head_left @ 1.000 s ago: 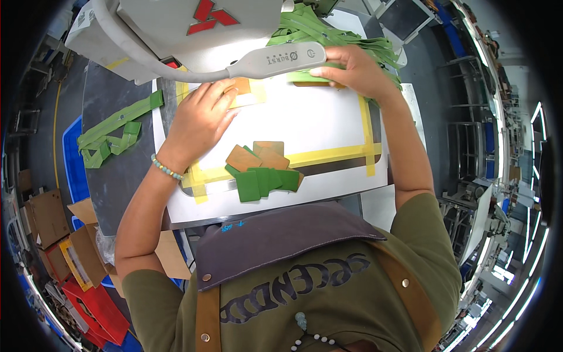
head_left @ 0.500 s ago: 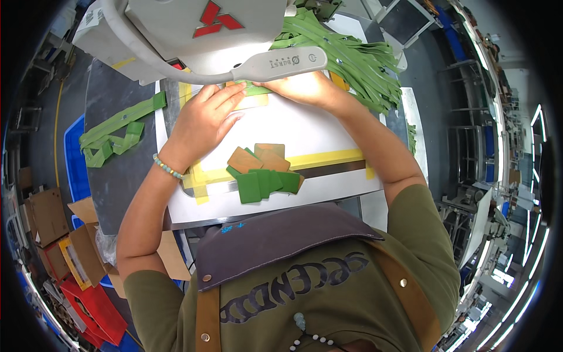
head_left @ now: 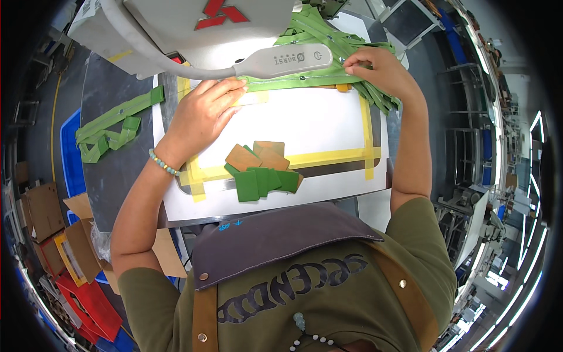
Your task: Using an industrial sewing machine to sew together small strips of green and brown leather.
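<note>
Pinching the long green strap under the machine's grey lamp arm, your right hand gripped its right end while your left hand lay flat, fingers extended, pressing it onto the white board; brown and green patches lay nearer you.

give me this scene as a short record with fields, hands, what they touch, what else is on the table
setting: white work surface edged with yellow tape, under a sewing machine
left hand: flat on the surface, fingertips on a long green strap
right hand: pinching the same strap near its right end
under machine lamp: the strap runs beneath it
centre of surface: small green and brown patches
far right: heap of green straps
left of surface: loose green straps
</note>
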A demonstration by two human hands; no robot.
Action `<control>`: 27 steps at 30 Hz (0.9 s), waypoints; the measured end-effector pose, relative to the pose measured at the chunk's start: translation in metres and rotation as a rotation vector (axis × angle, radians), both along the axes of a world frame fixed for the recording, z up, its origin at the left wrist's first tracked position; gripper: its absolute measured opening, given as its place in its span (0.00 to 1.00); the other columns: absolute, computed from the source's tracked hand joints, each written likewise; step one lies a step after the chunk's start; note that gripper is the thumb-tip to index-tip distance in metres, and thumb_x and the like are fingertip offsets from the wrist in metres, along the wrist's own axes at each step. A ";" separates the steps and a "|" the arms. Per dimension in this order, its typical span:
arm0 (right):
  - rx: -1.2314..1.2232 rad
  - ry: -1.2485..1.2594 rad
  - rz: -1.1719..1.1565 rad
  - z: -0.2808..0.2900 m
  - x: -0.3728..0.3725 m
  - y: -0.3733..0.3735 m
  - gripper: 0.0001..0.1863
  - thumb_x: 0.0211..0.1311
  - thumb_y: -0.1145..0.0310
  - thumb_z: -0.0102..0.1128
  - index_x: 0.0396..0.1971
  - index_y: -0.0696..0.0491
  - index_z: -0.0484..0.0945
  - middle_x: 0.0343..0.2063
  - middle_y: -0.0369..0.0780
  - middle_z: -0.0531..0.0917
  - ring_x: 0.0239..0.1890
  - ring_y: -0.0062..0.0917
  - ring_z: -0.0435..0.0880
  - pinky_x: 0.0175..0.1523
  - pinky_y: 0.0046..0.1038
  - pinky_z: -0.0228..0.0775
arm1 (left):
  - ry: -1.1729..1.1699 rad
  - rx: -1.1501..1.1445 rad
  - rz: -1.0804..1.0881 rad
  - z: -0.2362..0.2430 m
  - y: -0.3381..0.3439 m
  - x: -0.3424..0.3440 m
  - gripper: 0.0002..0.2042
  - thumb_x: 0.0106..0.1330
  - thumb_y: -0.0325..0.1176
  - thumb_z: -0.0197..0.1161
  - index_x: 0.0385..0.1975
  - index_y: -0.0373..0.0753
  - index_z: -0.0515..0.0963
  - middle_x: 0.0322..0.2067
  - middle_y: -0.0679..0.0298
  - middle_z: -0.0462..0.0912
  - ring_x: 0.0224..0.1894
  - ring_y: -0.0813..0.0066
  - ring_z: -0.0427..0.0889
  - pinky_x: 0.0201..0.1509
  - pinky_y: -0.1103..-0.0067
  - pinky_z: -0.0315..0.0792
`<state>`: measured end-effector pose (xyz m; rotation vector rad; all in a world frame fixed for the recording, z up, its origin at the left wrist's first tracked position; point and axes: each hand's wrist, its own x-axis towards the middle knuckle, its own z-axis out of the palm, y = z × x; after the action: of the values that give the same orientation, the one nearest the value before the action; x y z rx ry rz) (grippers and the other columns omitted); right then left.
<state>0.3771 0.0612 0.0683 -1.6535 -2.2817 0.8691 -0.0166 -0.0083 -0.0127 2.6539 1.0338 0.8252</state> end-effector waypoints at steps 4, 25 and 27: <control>0.319 -0.118 0.216 0.000 -0.040 -0.002 0.12 0.65 0.68 0.70 0.45 0.57 0.88 0.39 0.39 0.88 0.36 0.28 0.84 0.45 0.29 0.76 | 0.008 -0.045 0.001 -0.002 -0.001 -0.002 0.19 0.66 0.28 0.69 0.56 0.32 0.83 0.60 0.63 0.85 0.54 0.58 0.82 0.62 0.67 0.77; 0.657 0.111 0.526 -0.073 -0.086 -0.022 0.14 0.61 0.76 0.67 0.46 0.51 0.88 0.46 0.36 0.87 0.52 0.35 0.83 0.59 0.36 0.76 | -0.041 -0.033 0.014 0.003 -0.004 0.000 0.16 0.66 0.27 0.69 0.53 0.32 0.83 0.54 0.59 0.85 0.54 0.57 0.82 0.59 0.66 0.78; 0.641 0.168 0.469 -0.079 -0.084 -0.022 0.15 0.57 0.78 0.68 0.45 0.50 0.89 0.46 0.35 0.87 0.54 0.36 0.81 0.60 0.38 0.75 | -0.040 -0.040 0.007 0.003 -0.003 -0.001 0.16 0.66 0.27 0.69 0.53 0.32 0.83 0.54 0.59 0.85 0.54 0.57 0.82 0.59 0.66 0.78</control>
<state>0.2931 0.0389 -0.0107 -0.7676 -2.4895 0.2627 -0.0173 -0.0115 -0.0101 2.5909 1.0399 0.8465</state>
